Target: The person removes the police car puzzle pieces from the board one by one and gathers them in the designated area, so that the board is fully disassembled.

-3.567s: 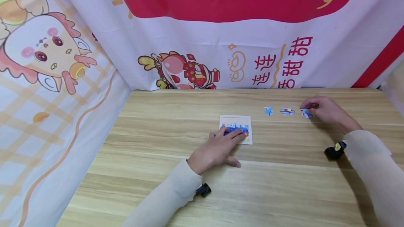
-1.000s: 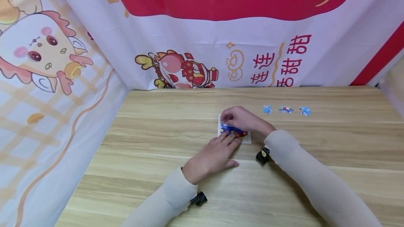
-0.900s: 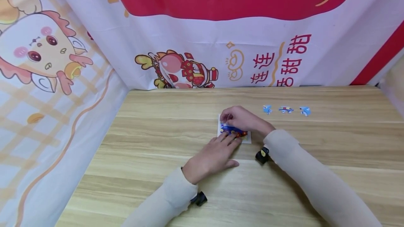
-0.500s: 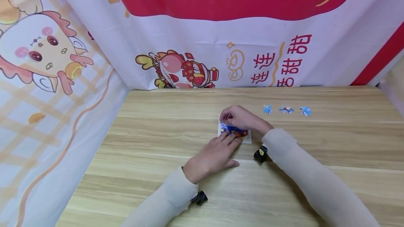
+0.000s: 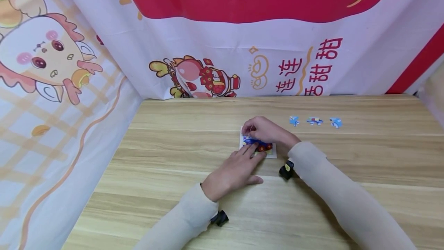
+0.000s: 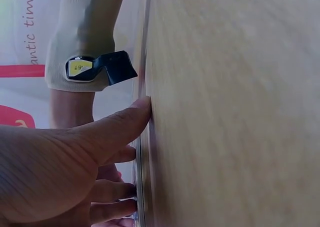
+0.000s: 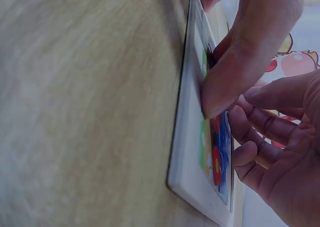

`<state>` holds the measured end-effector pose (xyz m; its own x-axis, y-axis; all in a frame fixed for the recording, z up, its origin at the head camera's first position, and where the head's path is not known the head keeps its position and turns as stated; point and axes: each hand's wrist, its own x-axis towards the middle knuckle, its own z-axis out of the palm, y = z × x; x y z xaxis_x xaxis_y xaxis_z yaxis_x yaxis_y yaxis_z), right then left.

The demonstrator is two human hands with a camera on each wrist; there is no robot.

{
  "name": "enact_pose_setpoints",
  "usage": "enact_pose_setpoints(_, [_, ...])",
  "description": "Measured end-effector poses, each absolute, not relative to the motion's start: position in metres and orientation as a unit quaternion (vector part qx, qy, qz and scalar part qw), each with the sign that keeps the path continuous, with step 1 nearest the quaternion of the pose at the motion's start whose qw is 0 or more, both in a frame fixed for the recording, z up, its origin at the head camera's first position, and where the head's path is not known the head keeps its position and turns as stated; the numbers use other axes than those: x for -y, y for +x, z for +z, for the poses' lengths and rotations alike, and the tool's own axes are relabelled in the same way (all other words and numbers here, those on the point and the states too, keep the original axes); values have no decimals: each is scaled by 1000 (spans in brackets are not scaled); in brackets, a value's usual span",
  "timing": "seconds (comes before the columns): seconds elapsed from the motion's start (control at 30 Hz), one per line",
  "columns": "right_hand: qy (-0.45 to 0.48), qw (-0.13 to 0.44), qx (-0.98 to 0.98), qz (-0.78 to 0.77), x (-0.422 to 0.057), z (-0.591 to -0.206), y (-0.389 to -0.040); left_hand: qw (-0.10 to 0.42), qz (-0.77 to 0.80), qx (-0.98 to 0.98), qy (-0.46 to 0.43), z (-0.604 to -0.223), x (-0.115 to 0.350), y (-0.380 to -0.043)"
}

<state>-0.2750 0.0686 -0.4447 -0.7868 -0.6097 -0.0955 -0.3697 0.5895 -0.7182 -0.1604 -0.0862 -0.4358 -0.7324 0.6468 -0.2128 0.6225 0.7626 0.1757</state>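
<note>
A small jigsaw puzzle (image 5: 270, 147) in a white frame lies on the table, its picture blue with red round parts. My left hand (image 5: 232, 169) rests its outstretched fingers on the near side of the puzzle, thumb out on the wood. Over the far left part of it, my right hand (image 5: 264, 129) bends its fingers down, thumb and fingertips close together at the picture. I cannot tell whether a piece is between them. In the right wrist view, the left fingertip (image 7: 215, 99) presses the picture near the frame's edge, and the right fingers (image 7: 250, 159) curl at the opposite side.
Three loose blue puzzle pieces lie in a row at the back right: one on the left (image 5: 294, 120), a middle one (image 5: 315, 120) with red and yellow, and one on the right (image 5: 335, 122). A printed cloth (image 5: 225, 34) hangs behind the wooden table (image 5: 173, 146).
Since the oldest frame, my right hand has let go of the rightmost loose piece and moved left onto the puzzle. Lately the left fingers have shifted slightly, showing more of the red round parts.
</note>
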Motion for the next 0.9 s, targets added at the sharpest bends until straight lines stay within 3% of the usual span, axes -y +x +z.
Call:
enact_pose_setpoints(0.53, [-285,164,-874,-358,-69,-449,-278,117,47,-930,346,-435,87,-159])
enact_pose_setpoints(0.9, [-270,195,-866,-373,-70,-443,-276,126,48,-932,337,-434,87,-159])
